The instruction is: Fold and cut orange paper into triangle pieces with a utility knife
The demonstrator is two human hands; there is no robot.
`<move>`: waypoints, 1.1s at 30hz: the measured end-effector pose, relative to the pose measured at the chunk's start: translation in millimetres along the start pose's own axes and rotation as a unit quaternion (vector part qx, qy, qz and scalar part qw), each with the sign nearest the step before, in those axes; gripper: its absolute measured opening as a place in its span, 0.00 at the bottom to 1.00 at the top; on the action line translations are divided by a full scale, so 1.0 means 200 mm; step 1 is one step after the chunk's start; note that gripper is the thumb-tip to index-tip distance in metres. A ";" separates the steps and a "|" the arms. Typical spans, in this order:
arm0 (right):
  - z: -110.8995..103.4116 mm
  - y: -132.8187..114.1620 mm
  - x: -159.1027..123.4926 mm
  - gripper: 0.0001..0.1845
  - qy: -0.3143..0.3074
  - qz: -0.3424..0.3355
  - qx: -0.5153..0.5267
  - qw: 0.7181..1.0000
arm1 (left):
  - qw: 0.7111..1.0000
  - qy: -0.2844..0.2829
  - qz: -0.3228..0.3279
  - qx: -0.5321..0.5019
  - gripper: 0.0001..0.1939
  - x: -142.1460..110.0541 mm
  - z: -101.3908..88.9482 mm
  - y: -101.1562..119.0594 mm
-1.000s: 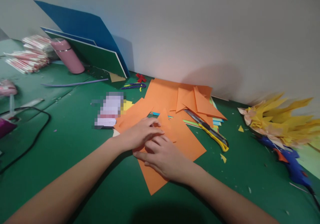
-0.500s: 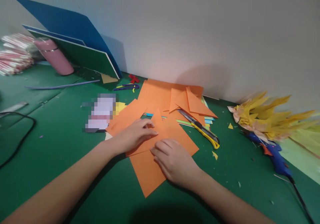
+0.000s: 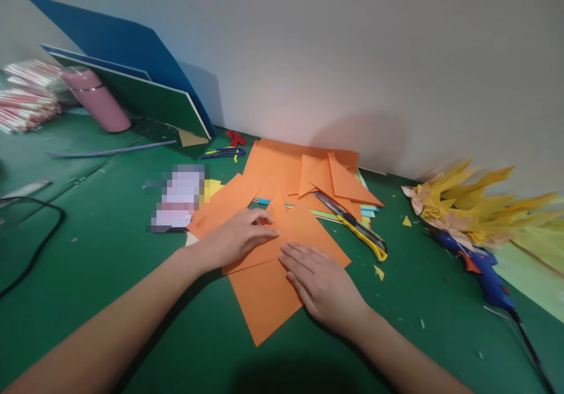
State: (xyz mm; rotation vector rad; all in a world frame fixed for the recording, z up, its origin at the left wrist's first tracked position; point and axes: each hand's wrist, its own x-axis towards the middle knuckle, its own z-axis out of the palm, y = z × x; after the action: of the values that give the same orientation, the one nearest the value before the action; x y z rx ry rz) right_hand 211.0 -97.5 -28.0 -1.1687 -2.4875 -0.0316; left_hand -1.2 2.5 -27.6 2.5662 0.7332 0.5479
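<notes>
Over the green table, orange paper (image 3: 262, 312) lies in overlapping pieces, with a square corner pointing toward me. My left hand (image 3: 235, 238) rests on the upper layer, fingers bent and a gap showing between them. Against the same paper, just below and right of it, my right hand (image 3: 324, 279) lies flat with fingers stretched out. Neither hand is wrapped round anything. Behind them are folded orange triangles (image 3: 350, 177) on a larger orange sheet (image 3: 275, 165). A yellow-handled utility knife (image 3: 359, 232) lies to the right, its blade end touching the orange pieces.
A phone (image 3: 180, 197), blurred, lies at left. Farther back are a pink bottle (image 3: 99, 100) and leaning blue and green boards (image 3: 145, 97). On the right, a blue glue gun (image 3: 493, 279) lies beside yellow petal-like pieces (image 3: 471, 206). A black cable (image 3: 55, 235) curves at far left.
My right hand has slid slightly to the right over the paper, its bent fingers now straightened and flat. My left hand and the orange sheets have stayed put.
</notes>
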 end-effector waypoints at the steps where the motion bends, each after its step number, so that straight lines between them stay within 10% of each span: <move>1: 0.00 0.00 0.00 0.20 0.002 0.000 0.000 1.000 | 1.000 -0.004 -0.001 0.000 0.14 0.00 0.00 0.00; 18: -0.04 0.02 -0.01 0.16 0.065 0.036 -0.028 0.997 | 1.000 -0.013 0.000 0.008 0.12 0.00 -0.01 0.01; 27: 0.03 -0.18 0.12 0.19 -0.068 -0.014 -0.019 0.997 | 0.999 0.019 -0.006 -0.047 0.13 0.00 0.00 0.03; 33: -0.02 -0.11 0.05 0.16 -0.028 0.051 -0.088 0.994 | 1.000 0.007 0.011 -0.013 0.13 0.00 -0.01 0.03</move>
State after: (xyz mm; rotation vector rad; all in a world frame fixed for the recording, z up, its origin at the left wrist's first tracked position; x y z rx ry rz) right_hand 190.4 -105.4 -16.9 -1.3851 -2.5116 -0.1972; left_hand -0.7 -0.8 -22.6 2.5520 0.6993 0.5779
